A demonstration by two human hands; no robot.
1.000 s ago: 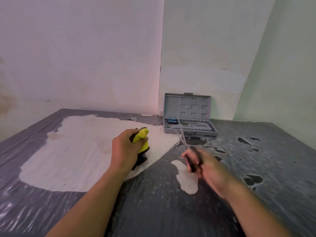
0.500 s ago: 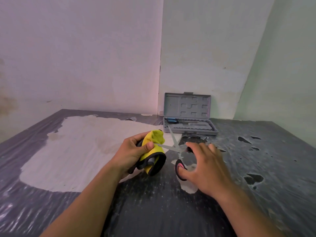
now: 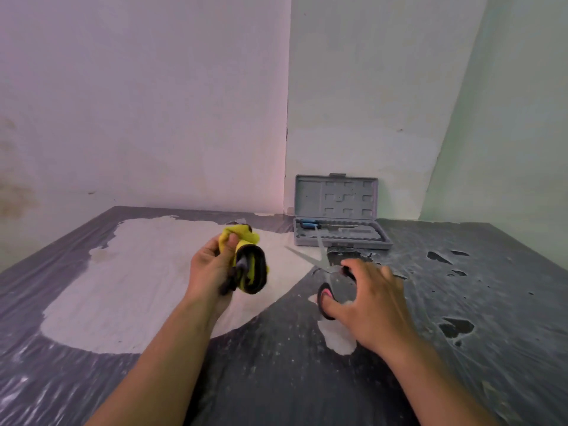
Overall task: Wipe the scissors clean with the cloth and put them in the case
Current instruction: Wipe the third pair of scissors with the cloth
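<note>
Table: dark grey plastic-sheeted table [image 3: 276, 379] with large pale patches where the covering has peeled, set into a corner of plain walls.
Case: grey moulded plastic tool case [image 3: 338, 222] at the far edge against the wall, lid upright and open; the tray holds a blue-handled tool [image 3: 309, 224].
Right hand: right hand [image 3: 373, 302] is palm down over the handles, thumb through one loop and fingers curled round the other, holding the scissors.
Left hand: left hand [image 3: 212, 265] is raised over the pale patch, fingers and thumb wrapped tightly round the cloth.
Cloth: bunched yellow cloth with black trim [image 3: 246, 259], gripped in the left hand, apart from the blades.
Scissors: steel scissors with black, pink-lined loop handles [image 3: 322, 265], blades spread wide in a V, tips pointing towards the case, just short of it and outside it.
</note>
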